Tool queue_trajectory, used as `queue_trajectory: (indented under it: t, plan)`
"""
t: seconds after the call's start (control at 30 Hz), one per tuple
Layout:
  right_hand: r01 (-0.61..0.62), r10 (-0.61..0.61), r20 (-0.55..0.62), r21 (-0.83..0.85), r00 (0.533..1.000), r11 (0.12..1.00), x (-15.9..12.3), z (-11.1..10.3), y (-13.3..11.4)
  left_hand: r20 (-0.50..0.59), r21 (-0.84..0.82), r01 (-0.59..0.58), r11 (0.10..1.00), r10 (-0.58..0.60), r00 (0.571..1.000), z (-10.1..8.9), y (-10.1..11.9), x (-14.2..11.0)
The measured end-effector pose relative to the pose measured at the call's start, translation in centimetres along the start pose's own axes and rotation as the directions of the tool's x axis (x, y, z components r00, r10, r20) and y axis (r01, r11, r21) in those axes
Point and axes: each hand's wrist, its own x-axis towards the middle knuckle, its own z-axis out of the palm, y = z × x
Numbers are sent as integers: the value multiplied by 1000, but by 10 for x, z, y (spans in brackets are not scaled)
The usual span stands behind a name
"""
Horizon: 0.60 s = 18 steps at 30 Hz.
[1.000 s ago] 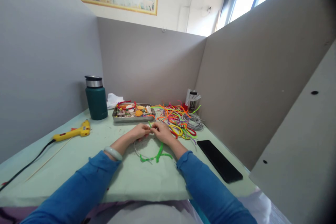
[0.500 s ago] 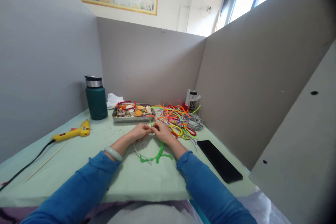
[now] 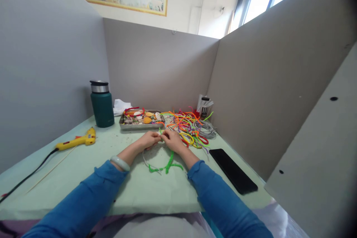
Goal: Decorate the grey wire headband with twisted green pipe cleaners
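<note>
My left hand (image 3: 150, 140) and my right hand (image 3: 170, 139) meet above the middle of the table, fingertips pinched together. Between them a short end of green pipe cleaner (image 3: 160, 131) sticks up, held at the fingertips of both. Below the hands, a longer branched green pipe cleaner (image 3: 169, 163) hangs or lies near the tabletop, with a thin pale wire (image 3: 145, 160) curving down to it from the left hand. How these pieces join is hidden by the fingers.
A metal tray (image 3: 142, 127) of shells and beads stands behind the hands, beside a pile of coloured pipe cleaners (image 3: 189, 124). At left are a green bottle (image 3: 102, 108), a yellow glue gun (image 3: 76, 142) and a thin stick (image 3: 51, 169). A black phone (image 3: 233, 171) lies at right.
The pinched fingertips have shifted very slightly to the right, and the green end between them leans a little differently. Everything else stays in place.
</note>
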Motion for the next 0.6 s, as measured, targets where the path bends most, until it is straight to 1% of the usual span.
queue_trajectory:
  t: [0.27,0.6]
  plan:
    - [-2,2,2,-11,1000,1000,0,0,-1,20,-34,5,999,-4,1000,-1,-3,2]
    - [-3,3,0,-12,1000,1000,-1,0,-2,26,-28,-1,1000,2,1000,-1,-2,2]
